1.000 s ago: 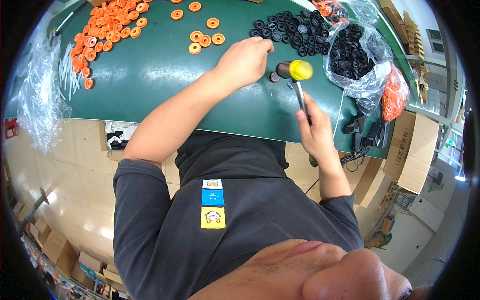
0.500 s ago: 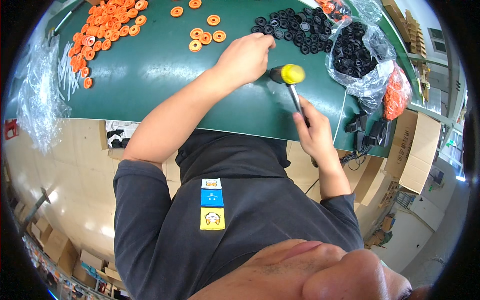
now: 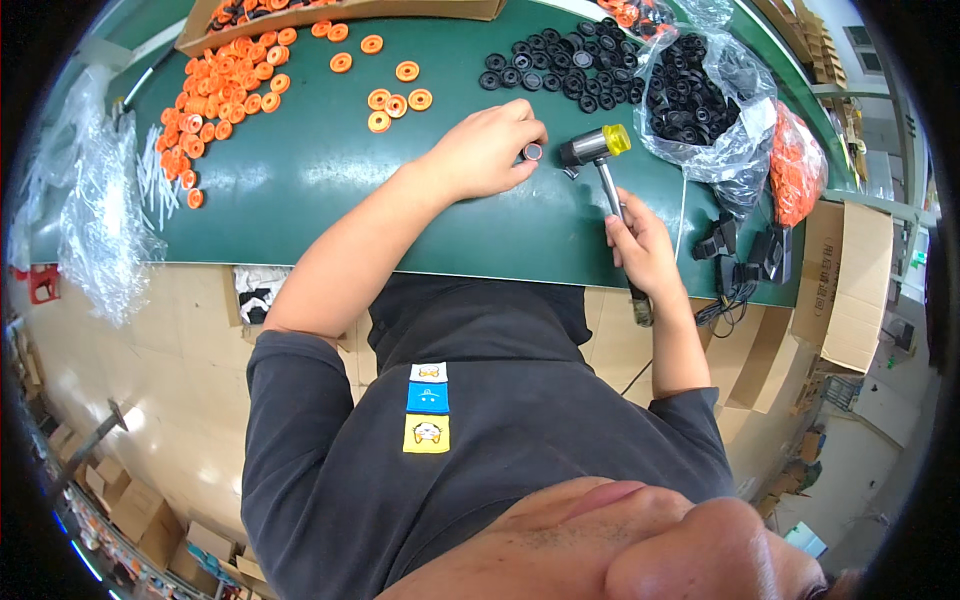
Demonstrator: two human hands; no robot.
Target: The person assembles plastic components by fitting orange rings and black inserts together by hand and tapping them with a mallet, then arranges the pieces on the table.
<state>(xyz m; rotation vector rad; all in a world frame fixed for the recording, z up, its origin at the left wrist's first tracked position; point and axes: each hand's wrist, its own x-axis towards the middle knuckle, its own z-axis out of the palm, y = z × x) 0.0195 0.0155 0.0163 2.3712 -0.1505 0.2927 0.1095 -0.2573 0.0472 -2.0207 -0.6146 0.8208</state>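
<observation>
Yellow-tipped mallet (image 3: 598, 148) gripped by the right hand (image 3: 645, 248); left hand (image 3: 490, 148) pinches a small round piece (image 3: 533, 152).

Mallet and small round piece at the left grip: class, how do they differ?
The mallet is much larger than the piece. The mallet has a long handle; the piece has none. The mallet's head has a yellow end; the piece shows no yellow. Both show dark colouring.
</observation>
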